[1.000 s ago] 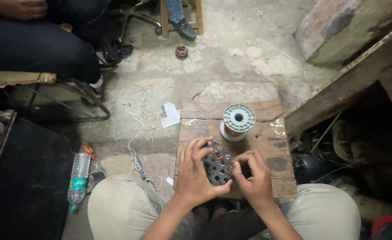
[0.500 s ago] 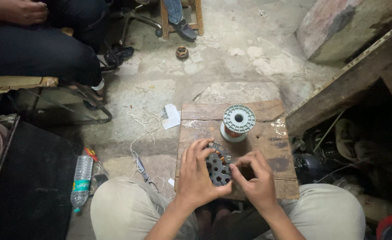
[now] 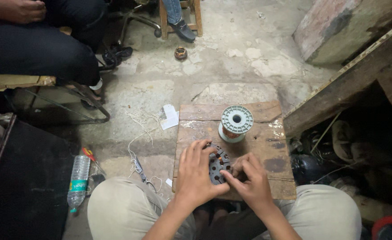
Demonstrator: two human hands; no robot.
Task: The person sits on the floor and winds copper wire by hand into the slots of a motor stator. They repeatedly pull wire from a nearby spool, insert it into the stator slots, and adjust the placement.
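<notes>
The round dark slotted metal stator core (image 3: 218,163), low at centre frame on the worn wooden tabletop (image 3: 254,133), is clasped by the left hand (image 3: 197,174) and pinched at its right edge by the right hand (image 3: 249,180). Fine winding could be snagged or kinked in the slots; the green plastic wire spool (image 3: 235,123) just above could be toppled.

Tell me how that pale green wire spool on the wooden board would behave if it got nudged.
The spool stands on a flat flange on the wooden board, so it probably slides rather than rolls. Tipped over, its round flanges would likely let it roll. The copper winding suggests it's fairly heavy for its size.
</notes>
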